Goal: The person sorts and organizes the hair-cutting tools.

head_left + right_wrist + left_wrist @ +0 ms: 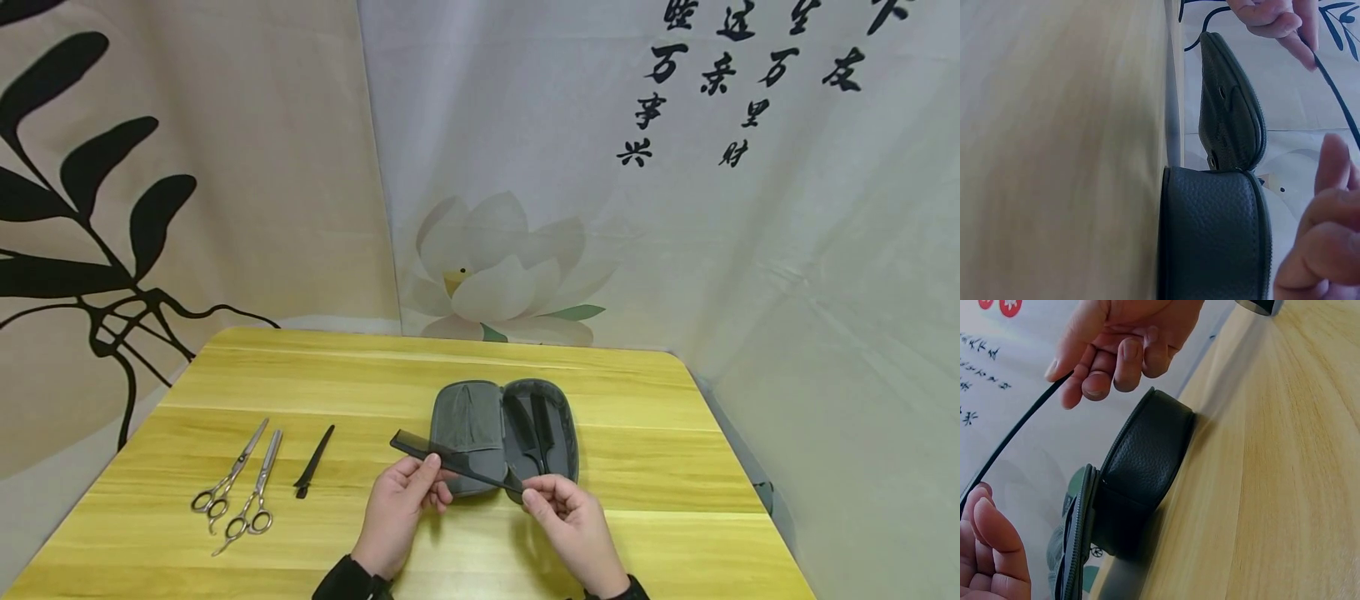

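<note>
A slim black comb (480, 475) is held up at a slant, its wider end to the left, above the near edge of an unfolded dark grey zip case (453, 408). My left hand (401, 508) pinches the comb near its wider end, between thumb and fingers. At the narrow right end, my right hand (573, 521) holds the tip by thumb and fingertips. From the left wrist view, the comb (1013, 428) appears edge-on between both hands. Inside the case's deeper right half lie two black combs (542, 421), partly overlapping.
To the left on the wooden table (360, 383) lie two pairs of scissors, one plain (246, 454), the other apparently thinning scissors (267, 467). A black hair clip (315, 458) rests beside them. Printed cloth (540, 108) hangs behind the table.
</note>
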A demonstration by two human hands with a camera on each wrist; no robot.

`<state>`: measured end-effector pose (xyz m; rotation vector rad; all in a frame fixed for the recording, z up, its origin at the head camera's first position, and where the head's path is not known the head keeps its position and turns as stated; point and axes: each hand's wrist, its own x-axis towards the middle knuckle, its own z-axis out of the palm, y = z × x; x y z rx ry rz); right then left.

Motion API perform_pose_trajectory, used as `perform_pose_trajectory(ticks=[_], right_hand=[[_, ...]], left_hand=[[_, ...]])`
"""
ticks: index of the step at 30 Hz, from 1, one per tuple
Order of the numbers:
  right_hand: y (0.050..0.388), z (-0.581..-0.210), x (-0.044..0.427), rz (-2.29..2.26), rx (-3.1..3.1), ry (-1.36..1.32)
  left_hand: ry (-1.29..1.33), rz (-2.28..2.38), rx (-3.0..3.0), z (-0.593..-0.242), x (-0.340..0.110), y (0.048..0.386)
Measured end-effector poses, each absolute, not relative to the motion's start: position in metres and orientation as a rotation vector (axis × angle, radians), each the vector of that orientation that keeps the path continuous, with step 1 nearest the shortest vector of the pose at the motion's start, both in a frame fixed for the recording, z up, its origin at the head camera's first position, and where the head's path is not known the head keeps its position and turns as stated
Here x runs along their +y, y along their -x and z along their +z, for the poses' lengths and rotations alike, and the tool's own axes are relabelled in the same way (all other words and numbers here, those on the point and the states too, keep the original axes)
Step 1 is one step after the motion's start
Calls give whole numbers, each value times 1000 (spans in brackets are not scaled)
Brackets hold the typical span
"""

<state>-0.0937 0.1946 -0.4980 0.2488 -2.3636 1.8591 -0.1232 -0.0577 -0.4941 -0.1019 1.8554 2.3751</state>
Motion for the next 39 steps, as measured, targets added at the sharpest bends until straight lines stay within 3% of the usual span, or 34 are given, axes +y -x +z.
perform_pose_trajectory(ticks=[25,39], right_hand=[[93,-503,198,1769,-2620,-801],[94,-499,196,1687,-2689,-632]], left_hand=[[-53,2212,2001,-502,-53,119],[92,2272,2054,-501,-57,125]])
